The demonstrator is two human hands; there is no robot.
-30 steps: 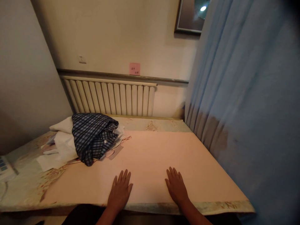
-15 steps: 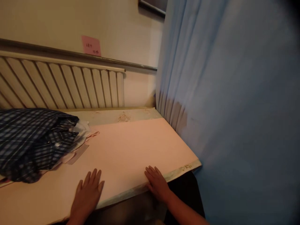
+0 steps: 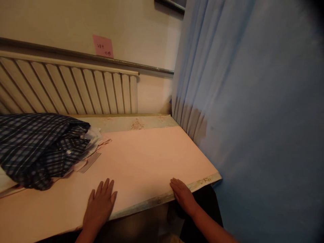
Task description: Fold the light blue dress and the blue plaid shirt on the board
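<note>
Touch at the Edge

A smooth, plastic-looking, pale-pink rectangular sheet [image 3: 141, 158] lies over a pale floral cloth [image 3: 137, 124]. The left hand [image 3: 100, 202] rests open and empty on it; the right hand [image 3: 184, 195] extends fingers at the near edge, any grip unclear. Probably light, slippery: best held by the border.

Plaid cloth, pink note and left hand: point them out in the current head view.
Plaid cloth [image 3: 42, 145]: head view, middle of its checked fabric.
Pink note [image 3: 103, 46]: head view, centre of the paper.
Left hand [image 3: 100, 203]: head view, back of the hand.
</note>
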